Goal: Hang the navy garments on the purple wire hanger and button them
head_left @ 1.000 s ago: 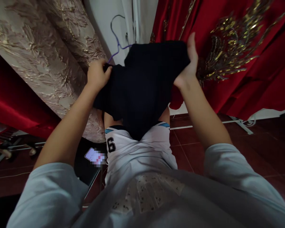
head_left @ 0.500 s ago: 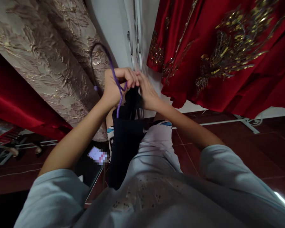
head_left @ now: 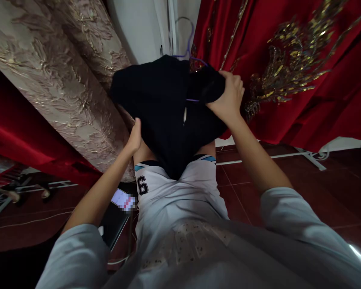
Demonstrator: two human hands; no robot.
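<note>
A dark navy garment (head_left: 165, 108) is spread over a purple wire hanger (head_left: 189, 44), whose hook points up and away from me. A bit of purple wire also shows in the garment's opening. My right hand (head_left: 228, 96) is closed around the garment's right shoulder, its fingers curled over the far edge. At the lower left edge of the cloth is my left hand (head_left: 134, 138), thumb stretched upward; its other fingers are hidden by the garment. The garment's lower tip hangs over my lap, between my white shorts' legs.
A beige embossed gown (head_left: 66, 76) hangs to the left, and a red dress with gold sequins (head_left: 289, 76) to the right. White rack feet (head_left: 314, 158) stand on the dark red tiles. A lit phone (head_left: 122, 198) lies on a black surface at my lower left.
The bunched garment is now spread wide, and the hanger hook has swung from left to right. My hands have moved apart: the right to the garment's shoulder, the left down to its edge.
</note>
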